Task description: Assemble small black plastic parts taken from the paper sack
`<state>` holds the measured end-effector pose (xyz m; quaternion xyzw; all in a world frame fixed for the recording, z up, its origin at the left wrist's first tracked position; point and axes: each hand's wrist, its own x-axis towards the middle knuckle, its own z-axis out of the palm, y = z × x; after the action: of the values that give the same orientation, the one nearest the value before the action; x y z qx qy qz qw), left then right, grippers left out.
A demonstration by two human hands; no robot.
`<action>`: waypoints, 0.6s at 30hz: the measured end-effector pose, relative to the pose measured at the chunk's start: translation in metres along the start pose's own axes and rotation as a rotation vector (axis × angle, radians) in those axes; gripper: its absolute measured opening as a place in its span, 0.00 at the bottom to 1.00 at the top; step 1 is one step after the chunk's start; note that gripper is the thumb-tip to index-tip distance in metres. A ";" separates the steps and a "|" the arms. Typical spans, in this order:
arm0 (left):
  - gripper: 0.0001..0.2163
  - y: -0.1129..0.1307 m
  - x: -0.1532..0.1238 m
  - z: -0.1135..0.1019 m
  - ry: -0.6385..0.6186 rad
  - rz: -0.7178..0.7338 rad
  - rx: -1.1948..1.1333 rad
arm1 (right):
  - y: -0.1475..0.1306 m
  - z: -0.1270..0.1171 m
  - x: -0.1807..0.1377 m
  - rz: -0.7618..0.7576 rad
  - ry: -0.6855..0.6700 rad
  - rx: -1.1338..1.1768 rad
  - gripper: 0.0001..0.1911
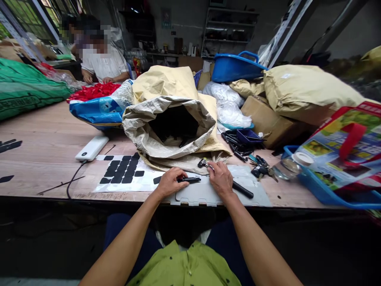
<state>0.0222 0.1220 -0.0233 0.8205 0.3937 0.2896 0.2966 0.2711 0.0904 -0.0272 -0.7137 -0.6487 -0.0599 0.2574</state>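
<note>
Grey flat plate (208,195), matte with a notched near edge, lies on the wooden bench (44,147) at its front edge; everything below is placed relative to that plate.

Left hand (168,183) rests on the plate's left end, fingers curled together and pinching a slim black plastic piece (190,180), rod-shaped, lying flat across the plate towards the other hand.

Right hand (220,178) sits on the plate's middle, fingers closed around a small hammer (226,177): shiny metal head sticking out past the knuckles at the plate's far edge, smooth black handle running out from under the palm towards the plate's right side. Hammer head is just beyond the tip of the black piece; can't tell if they touch.

Left of the plate: white backing sheet (125,174) with rows of black rounded-square pads, several slots bare. Further left, a white glossy power bank (92,147) with a thin black cable trailing to the bench edge.

Directly behind the plate: crumpled woven paper-lined sack (166,123), mouth rolled open, dark parts inside.

Behind right of the plate: pile of black plastic parts (238,145), then keys (262,167). Far right: blue plastic basket (324,192) holding a glossy printed bag with red handles.

Far behind left of the plate: another person in a white shirt (102,65), seated next to a heap of red pieces (93,91).
</note>
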 end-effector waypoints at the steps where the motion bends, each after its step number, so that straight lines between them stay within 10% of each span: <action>1: 0.08 -0.002 0.000 0.000 0.000 -0.011 -0.022 | -0.002 -0.004 0.000 -0.007 -0.010 0.000 0.14; 18: 0.06 -0.001 0.000 -0.001 0.024 -0.014 -0.113 | -0.073 -0.038 -0.061 -0.109 0.013 0.338 0.20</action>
<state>0.0205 0.1228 -0.0235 0.7961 0.3862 0.3190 0.3396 0.2017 0.0204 0.0008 -0.6236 -0.6856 0.0316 0.3742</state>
